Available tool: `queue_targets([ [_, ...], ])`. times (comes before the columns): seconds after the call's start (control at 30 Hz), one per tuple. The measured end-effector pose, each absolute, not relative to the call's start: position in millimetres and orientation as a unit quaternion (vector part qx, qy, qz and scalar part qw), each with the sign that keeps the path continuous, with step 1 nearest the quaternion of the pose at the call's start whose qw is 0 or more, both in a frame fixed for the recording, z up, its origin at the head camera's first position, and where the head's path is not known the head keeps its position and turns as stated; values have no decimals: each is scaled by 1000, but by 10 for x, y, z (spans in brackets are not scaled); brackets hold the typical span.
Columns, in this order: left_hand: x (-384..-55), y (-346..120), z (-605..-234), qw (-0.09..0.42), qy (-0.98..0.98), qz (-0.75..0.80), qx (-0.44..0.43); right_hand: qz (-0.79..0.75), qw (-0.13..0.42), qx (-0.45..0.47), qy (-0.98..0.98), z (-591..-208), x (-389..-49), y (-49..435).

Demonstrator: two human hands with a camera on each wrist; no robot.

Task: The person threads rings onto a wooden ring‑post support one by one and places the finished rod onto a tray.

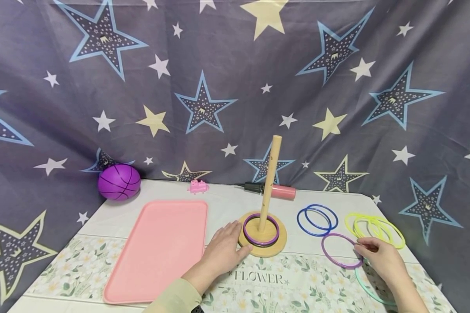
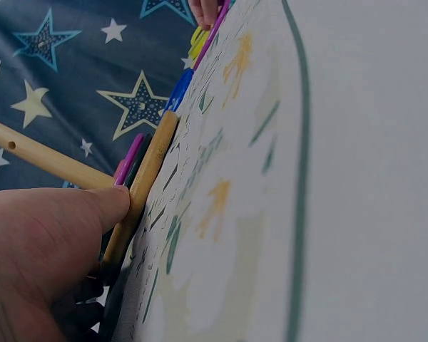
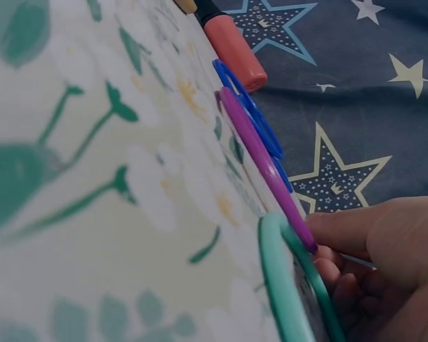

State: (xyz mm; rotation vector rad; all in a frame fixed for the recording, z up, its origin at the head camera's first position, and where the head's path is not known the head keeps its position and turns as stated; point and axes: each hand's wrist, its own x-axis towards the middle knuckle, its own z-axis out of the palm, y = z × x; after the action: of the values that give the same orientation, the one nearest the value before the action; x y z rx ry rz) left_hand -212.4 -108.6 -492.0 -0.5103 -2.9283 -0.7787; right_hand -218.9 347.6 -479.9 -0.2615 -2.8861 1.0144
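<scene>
Right hand [image 1: 380, 256] pinching the purple ring [image 1: 340, 251] lying flat on the worktop [image 1: 227, 208], right of the upright peg [image 1: 269, 182]; left hand [image 1: 224, 251], fingers relaxed, touching its base [image 1: 278, 248].

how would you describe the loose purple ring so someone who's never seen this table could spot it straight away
Start at the wooden peg stand in the middle of the table, then look to its right, nearer the front edge. The loose purple ring lies flat there, pinched by the right hand. It is the only purple ring off the peg, between blue rings and a green ring.
</scene>
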Motion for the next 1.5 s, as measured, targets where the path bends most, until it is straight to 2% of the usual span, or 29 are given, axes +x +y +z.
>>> queue_targets([
  [0.73, -2157, -1101, -4934, 35, -952, -253, -166, 291, 39, -71, -953, -4789, -2218, 3400],
  [1.5, -2141, -1094, -4929, 26, -953, -253, -165, 363, 68, -77, -926, -4759, -2151, 3400],
])
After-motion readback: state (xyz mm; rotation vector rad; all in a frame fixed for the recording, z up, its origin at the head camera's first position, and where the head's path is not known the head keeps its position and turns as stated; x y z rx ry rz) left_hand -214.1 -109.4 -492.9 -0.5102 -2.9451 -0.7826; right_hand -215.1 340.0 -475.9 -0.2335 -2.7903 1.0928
